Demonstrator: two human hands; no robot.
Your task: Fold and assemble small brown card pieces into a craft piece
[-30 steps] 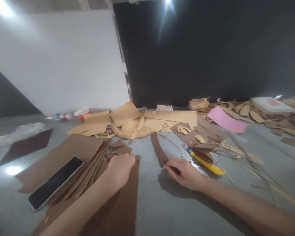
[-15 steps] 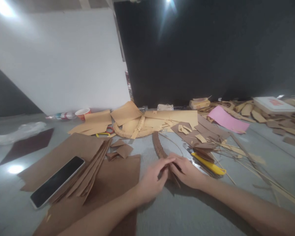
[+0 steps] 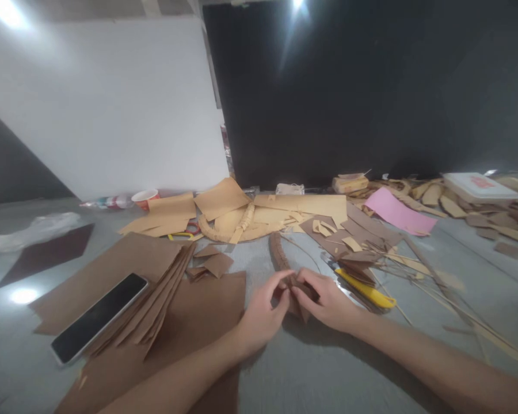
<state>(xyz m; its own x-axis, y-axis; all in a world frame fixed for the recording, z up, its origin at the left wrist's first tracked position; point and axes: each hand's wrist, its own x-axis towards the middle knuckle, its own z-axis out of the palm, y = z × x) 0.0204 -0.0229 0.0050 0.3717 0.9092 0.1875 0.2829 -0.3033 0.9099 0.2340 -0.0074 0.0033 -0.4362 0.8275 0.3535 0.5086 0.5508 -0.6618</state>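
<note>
Ridged brown strip (image 3: 278,253) lies in the middle of the head view, curving from about 11 o'clock of the hands down to their fingertips, on the grey tabletop (image 3: 276,379). The left hand (image 3: 259,316) has come across from the small brown scraps (image 3: 218,264), which lie between 9 and 10 o'clock, and both hands now work at the strip's near end. The right hand (image 3: 330,302) is where it was, on that same end, so the piece has a pinch from each side instead of one. Thumb and finger of each hand are closed narrowly on the brown material, the fingertips almost meeting. A brown flap (image 3: 299,313) shows under them at 6 o'clock; whether it is part of the strip or a separate piece, I cannot tell. With two pinches so close together, folding or pressing at this end looks possible, though the fingers hide the exact spot.

About the hands, a large brown sheet (image 3: 198,305) lies at 9 o'clock, partly under the left forearm, with a phone (image 3: 99,319) farther out, just below that line. A yellow-handled tool (image 3: 369,290) lies near the right hand at 3 o'clock, and a pink sheet (image 3: 399,211) at 2 o'clock.
</note>
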